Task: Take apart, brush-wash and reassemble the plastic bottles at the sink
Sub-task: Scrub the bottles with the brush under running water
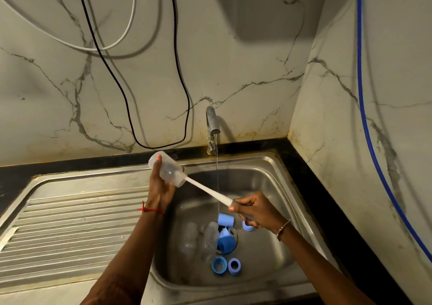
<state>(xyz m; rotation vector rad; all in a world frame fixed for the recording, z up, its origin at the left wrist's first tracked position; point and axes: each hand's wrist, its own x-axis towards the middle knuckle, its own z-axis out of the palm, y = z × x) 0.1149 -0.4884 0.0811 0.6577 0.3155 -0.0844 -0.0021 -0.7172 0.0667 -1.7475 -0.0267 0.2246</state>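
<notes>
Held bottle (166, 169): translucent milky white. Brush handle (205, 189): plain white. In the basin: caps (225, 219) and rings (219, 265) all blue, loose bottles (190, 237) clear. Sink (264, 188): steel grey; drainboard (70, 230) on the left ribbed in parallel lines. Desk (70, 167) strip behind: black. Wall (140, 82): off-white marble pattern, grey veins, rusty orange staining along the bottom edge. Far wall: black cable (126, 101), white cable (134, 5); blue hose (360, 82) at right. Tap (211, 122): dull grey metal. Left wrist thread (150, 209): red. Right wrist bracelet (283, 228): silvery. Fingernail (159, 157) on the bottle: orange-pink.
</notes>
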